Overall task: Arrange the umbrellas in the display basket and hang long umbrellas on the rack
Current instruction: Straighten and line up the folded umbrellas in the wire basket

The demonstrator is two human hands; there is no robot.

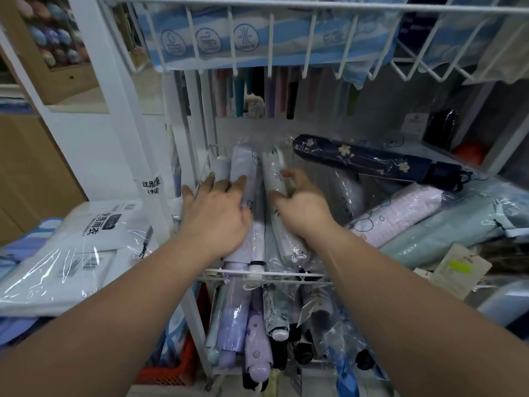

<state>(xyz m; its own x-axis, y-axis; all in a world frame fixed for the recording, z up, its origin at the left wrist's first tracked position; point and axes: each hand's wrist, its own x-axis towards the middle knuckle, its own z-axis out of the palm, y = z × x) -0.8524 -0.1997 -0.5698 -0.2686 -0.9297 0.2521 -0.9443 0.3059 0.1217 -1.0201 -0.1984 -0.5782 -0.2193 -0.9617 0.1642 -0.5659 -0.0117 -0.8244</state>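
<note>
1. The left hand (pixel 217 209) lay on a lilac umbrella (pixel 243 164), fingers spread, tips at the basket (pixel 289 273) edge.
2. The right hand (pixel 299 209) clamped its fingers on a white umbrella (pixel 272 170), a narrow gap left of them.

Both forearms reach up to mid-frame; the left hand (pixel 217 216) lies palm down, fingers spread; the right hand (pixel 300 209) curls round a white umbrella (pixel 270 167).

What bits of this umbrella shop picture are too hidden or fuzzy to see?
Head view.
Long umbrellas: tops hidden behind the upper wire basket.
Lilac umbrella: middle covered by the left hand.
White hang tag: print too small.
Blue umbrella: end cut off by the bottom edge.
</note>
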